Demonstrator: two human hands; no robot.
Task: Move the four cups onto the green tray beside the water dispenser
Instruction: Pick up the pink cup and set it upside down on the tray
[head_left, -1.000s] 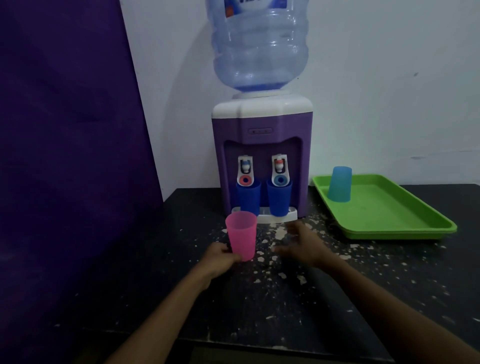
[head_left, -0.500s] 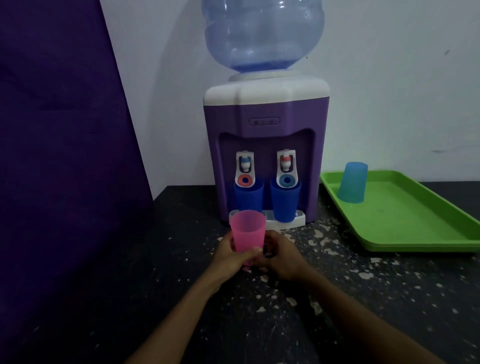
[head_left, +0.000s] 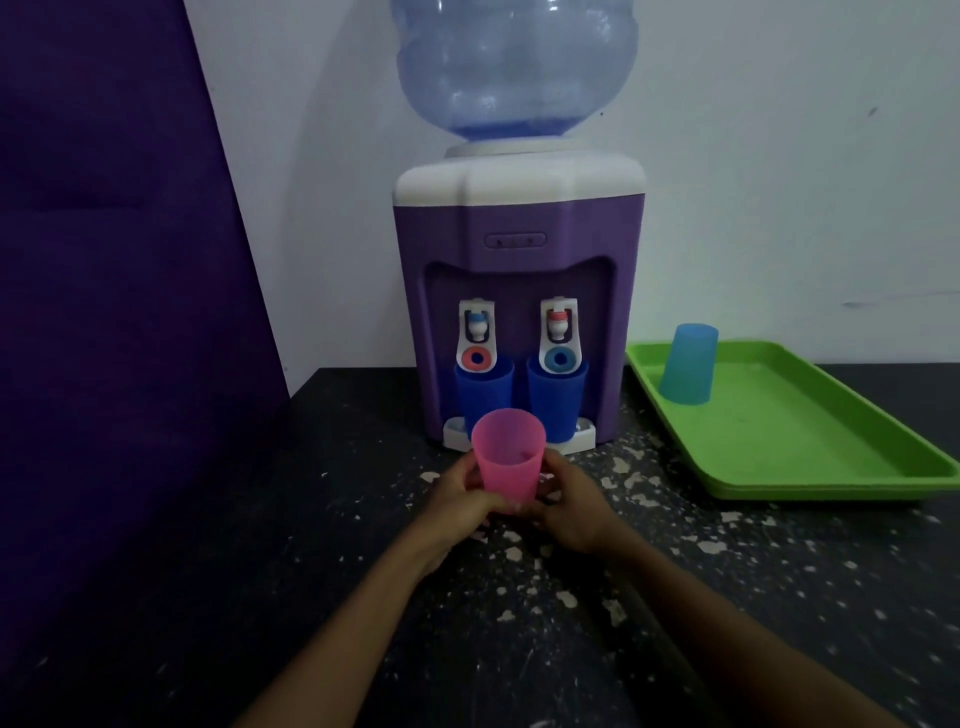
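Pink translucent plastic, the cup (head_left: 508, 457) looked light, stiff and a little slick, best gripped around its tapered lower wall; it stood upright at the tabletop's (head_left: 322, 545) middle, before the dispenser (head_left: 519, 249). Left hand (head_left: 460, 506) and right hand (head_left: 569, 506) both clasped its base. No legible writing showed anywhere.

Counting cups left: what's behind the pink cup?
Directly behind the pink cup stands a dark blue cup under the dispenser's left tap; its lower part and the drip tray there are covered.
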